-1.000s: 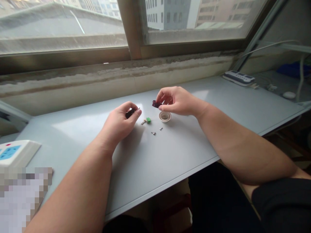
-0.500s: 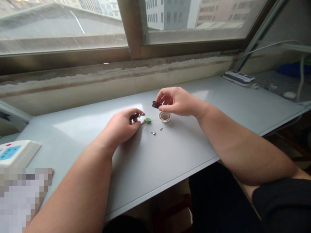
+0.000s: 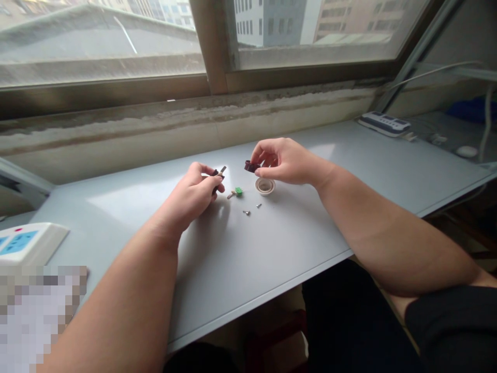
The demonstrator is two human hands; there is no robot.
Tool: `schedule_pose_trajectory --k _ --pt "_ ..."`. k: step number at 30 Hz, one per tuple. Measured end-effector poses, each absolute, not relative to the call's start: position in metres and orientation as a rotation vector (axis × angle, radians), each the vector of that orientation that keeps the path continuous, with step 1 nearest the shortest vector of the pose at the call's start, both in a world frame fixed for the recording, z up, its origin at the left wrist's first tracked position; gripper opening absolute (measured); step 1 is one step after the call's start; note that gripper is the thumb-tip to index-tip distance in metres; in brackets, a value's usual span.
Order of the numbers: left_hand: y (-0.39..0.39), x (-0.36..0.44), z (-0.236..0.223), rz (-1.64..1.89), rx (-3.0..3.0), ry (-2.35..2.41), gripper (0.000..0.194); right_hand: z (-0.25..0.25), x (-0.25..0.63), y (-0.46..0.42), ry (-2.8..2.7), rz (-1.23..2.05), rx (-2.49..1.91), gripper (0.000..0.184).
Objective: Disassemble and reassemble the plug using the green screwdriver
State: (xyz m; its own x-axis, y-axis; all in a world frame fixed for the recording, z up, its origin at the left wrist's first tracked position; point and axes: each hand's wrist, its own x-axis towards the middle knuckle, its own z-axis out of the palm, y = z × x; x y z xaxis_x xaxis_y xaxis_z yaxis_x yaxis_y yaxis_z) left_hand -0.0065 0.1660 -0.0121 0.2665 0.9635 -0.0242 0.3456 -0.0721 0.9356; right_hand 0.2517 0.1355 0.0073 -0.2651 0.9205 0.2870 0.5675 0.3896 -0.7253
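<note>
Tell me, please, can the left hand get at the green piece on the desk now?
Probably yes: the left hand is close beside the green piece and nothing stands between them, but it holds a dark part, so it may need freeing first.

The view is taken from one camera worn on the head, and it is directed forward and down, from close above the left hand (image 3: 190, 199) and the right hand (image 3: 287, 163), toward a pale grey desk (image 3: 252, 259), with a window (image 3: 101, 41) seen beyond it
</note>
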Motion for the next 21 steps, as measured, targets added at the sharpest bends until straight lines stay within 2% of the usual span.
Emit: schedule_pose_trajectory --k 6,21 --pt "0.1653 -0.0061 -0.0100 0.820 1.556 1.198 0.015 0.0089 0.2507 0.1342 -1.950 0.652 -1.283 0.019" --pt "0.1634 -0.0043 -0.0046 0.803 1.496 1.167 0.016 0.0078 0.2512 0.1348 -1.957 0.670 -1.282 0.020"
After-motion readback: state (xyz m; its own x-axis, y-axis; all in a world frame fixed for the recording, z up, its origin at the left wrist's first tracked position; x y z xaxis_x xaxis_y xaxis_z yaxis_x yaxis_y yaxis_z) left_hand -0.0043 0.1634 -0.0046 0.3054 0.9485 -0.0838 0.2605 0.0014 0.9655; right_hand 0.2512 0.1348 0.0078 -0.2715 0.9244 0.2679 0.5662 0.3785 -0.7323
